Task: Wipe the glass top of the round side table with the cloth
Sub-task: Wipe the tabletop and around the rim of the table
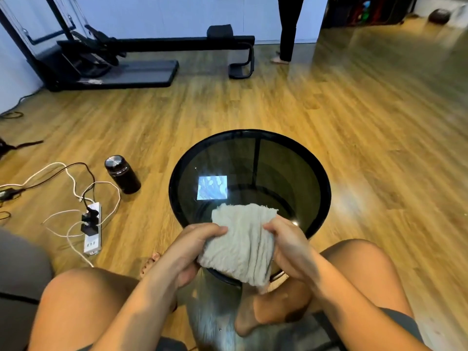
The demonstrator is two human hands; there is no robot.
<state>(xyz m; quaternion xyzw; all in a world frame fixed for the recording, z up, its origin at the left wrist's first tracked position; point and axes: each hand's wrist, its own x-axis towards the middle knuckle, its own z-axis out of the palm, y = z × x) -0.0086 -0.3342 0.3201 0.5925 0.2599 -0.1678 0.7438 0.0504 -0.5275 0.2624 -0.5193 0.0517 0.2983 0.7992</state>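
The round side table point(326, 188) has a black rim and a dark glass top; it stands on the wooden floor right in front of my knees. A pale grey, ribbed cloth point(240, 244) is bunched over the table's near edge. My left hand point(195, 247) grips the cloth's left side and my right hand point(288, 247) grips its right side. The cloth's upper edge lies over the glass; its lower part hangs past the rim. A bright square reflection point(212, 187) shows on the glass left of centre.
A black bottle point(122, 174) stands on the floor left of the table. A white power strip point(92, 228) with tangled cables lies further left. Black exercise equipment point(114, 59) lines the far wall, and a person's legs point(287, 31) stand beyond.
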